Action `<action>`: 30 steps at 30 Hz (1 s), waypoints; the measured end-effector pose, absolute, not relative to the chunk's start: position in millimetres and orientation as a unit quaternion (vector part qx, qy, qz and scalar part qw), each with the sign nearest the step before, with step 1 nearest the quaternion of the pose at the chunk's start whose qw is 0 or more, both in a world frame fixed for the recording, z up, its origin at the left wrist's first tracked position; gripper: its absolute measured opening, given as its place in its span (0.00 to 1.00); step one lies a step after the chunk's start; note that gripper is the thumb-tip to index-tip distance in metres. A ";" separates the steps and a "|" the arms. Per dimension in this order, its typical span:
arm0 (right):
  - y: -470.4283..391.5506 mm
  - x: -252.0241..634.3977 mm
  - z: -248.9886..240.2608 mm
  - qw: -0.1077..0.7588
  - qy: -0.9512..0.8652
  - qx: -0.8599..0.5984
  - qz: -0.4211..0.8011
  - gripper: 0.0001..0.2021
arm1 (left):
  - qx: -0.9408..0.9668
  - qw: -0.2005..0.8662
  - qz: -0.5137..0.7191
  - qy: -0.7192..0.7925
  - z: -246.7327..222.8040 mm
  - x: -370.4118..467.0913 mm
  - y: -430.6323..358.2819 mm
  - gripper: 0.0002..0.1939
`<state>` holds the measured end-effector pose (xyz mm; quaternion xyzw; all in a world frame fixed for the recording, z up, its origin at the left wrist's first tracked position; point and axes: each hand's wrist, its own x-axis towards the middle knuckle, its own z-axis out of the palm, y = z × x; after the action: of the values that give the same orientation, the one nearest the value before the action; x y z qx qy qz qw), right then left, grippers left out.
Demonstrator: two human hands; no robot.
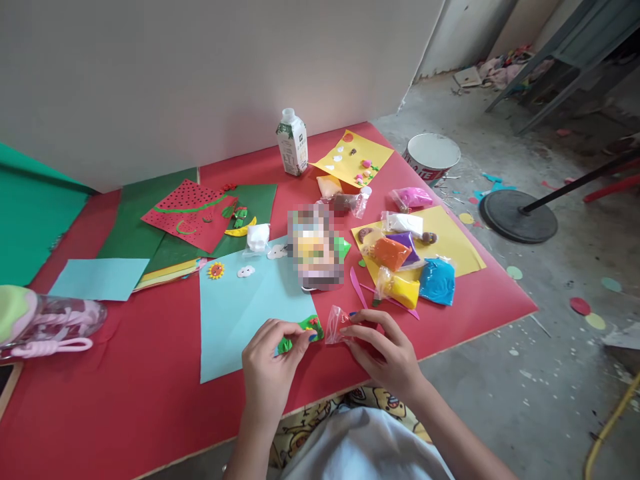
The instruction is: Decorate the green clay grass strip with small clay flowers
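My left hand (274,360) is closed in a pinch above the green clay piece (285,345), which has small red and yellow bits on it and lies at the edge of the light blue sheet (225,347). Something tiny and blue shows at the thumb tip; I cannot make it out. My right hand (383,347) has its fingers closed on a small clear bag of red clay (337,327), partly hidden by the fingers. On the blue sheet sit a clay sunflower (216,270) and white clay clouds (246,271).
Bags of yellow clay (404,291), blue clay (437,281) and orange clay (391,252) lie on yellow paper (463,250) to the right. Pink plastic tools (358,288) lie nearer. A blurred-out object (315,247) is central. A carton (293,143) stands behind, a bottle (65,317) lies left.
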<state>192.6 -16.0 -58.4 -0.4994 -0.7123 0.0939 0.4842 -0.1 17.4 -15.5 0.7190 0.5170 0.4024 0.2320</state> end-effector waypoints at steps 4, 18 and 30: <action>-15.7 192.6 -57.7 0.486 -0.710 -0.500 0.096 0.11 | 0.718 0.227 0.390 0.530 -15.1 0.5 17.3 0.07; -15.8 192.5 -58.9 0.492 -0.707 -0.496 0.106 0.12 | 0.703 0.244 0.400 0.535 -17.9 -0.5 16.1 0.05; -16.1 192.7 -59.4 0.485 -0.713 -0.495 0.105 0.10 | 0.688 0.243 0.413 0.546 -18.9 -0.3 17.4 0.04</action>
<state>192.7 -16.1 -59.4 -0.4951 -0.7133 0.1051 0.4848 -0.3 17.4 -18.9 0.6876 0.5460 0.4126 0.2426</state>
